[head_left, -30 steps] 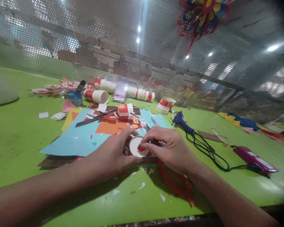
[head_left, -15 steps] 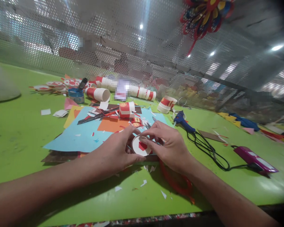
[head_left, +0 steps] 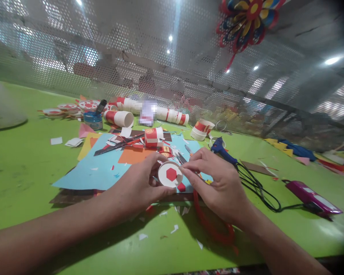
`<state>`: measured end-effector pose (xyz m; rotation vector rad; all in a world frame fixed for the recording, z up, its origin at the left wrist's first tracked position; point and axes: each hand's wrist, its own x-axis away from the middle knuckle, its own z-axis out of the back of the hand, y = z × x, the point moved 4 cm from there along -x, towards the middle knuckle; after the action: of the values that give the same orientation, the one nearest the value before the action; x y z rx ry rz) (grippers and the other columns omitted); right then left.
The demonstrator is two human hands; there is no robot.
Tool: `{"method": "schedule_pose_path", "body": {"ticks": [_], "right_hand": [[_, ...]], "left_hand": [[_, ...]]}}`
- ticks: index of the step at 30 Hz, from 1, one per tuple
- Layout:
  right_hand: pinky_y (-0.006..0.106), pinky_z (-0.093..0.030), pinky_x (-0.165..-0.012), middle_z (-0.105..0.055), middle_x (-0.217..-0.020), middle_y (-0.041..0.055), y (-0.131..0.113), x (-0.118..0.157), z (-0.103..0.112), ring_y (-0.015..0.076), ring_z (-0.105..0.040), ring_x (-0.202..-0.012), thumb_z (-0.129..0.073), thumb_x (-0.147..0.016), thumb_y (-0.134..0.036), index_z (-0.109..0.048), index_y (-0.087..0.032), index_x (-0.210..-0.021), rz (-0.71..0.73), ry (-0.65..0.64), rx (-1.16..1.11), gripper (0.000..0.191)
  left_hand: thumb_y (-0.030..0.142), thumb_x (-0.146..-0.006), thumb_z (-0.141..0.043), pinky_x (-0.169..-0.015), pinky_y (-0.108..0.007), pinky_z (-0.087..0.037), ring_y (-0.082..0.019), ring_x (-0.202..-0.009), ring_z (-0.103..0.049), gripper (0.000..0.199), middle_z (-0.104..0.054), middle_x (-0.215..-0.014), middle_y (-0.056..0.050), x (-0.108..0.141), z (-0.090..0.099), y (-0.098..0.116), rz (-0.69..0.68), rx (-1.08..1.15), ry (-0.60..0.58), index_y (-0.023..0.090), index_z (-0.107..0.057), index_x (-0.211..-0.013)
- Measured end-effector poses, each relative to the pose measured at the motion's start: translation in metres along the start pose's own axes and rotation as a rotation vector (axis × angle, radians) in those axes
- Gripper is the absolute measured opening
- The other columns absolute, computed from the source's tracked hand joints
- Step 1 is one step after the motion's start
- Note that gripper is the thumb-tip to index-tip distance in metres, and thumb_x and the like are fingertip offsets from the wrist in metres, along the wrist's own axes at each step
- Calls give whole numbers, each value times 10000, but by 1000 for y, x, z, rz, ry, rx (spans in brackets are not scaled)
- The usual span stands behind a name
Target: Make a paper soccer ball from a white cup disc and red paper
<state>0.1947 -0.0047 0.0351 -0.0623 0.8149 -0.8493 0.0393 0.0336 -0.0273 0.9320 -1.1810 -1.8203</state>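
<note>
My left hand is closed round the rim of a white paper cup bottom, its round face turned towards me. On that face lies a red paper hexagon, with a small white piece at its right edge. Just right of the rim, my right hand has thumb and fingertips pinched together; whatever is between them is too small to make out. Beneath the right hand, partly covered, are red-handled scissors with their blades pointing away.
Blue paper covers other sheets on the green table. Cut paper cups and a blue jar stand behind. To the right are a blue glue gun, its black cord and a purple power strip.
My right hand has drawn back to the right from the cup bottom, uncovering the red hexagon and the small white piece. My left hand keeps its hold.
</note>
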Motion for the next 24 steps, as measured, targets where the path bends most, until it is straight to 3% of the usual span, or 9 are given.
{"method": "schedule_pose_path", "body": {"ticks": [6, 8, 11, 13, 16, 20, 24], "right_hand": [[325, -461, -743, -576, -879, 54, -1, 4, 1, 177, -548, -845, -594, -871, -145, -662, -165, -892, -13, 26, 9, 74], [323, -481, -733, -594, -895, 47, 5, 5, -1, 168, -568, -813, -606, -854, -151, -634, -172, -934, -136, 47, -69, 87], [289, -507, -618, -606, -802, 15, 17, 8, -16, 147, -586, -694, -600, -834, -153, -606, -181, -956, -397, -41, -313, 125], [267, -497, -555, -586, -730, 1, 20, 9, -22, 138, -571, -637, -606, -823, -170, -616, -178, -896, -498, -19, -388, 74], [254, -476, -526, -586, -695, 0, 14, 8, -17, 125, -545, -600, -640, -810, -210, -639, -178, -792, -481, 128, -401, 37], [236, -444, -487, -625, -682, -3, 10, 4, 1, 104, -532, -557, -685, -790, -210, -672, -186, -767, -411, 194, -527, 35], [241, -386, -450, -581, -594, -28, 31, -5, 22, 91, -464, -486, -685, -798, -226, -680, -194, -787, -385, 285, -450, 35]], "left_hand": [[241, -710, -708, -722, -368, -534, -228, -880, -653, 464, -664, -1000, -68, -1, -2, 1, -1, 210, 2, 212, -451, -1095], [237, -703, -700, -682, -358, -538, -208, -809, -650, 443, -652, -906, -42, -1, -4, 2, 17, 260, -5, 206, -446, -1065], [229, -696, -665, -609, -348, -540, -173, -660, -639, 383, -618, -820, -9, -1, -4, 1, 95, 302, -20, 196, -445, -1007], [240, -706, -641, -588, -345, -533, -163, -611, -633, 312, -601, -787, 1, -2, 0, 0, 136, 244, 33, 191, -449, -947], [276, -726, -613, -514, -305, -493, -161, -580, -603, 244, -555, -712, 23, -4, 11, 0, 99, 90, 179, 197, -445, -884], [234, -699, -583, -474, -276, -464, -162, -611, -582, 256, -549, -750, 12, -7, 13, -6, 75, 8, 156, 193, -465, -922], [205, -692, -556, -460, -278, -465, -176, -629, -587, 273, -537, -769, 11, -9, 14, -14, 103, 35, 144, 201, -451, -944]]}}
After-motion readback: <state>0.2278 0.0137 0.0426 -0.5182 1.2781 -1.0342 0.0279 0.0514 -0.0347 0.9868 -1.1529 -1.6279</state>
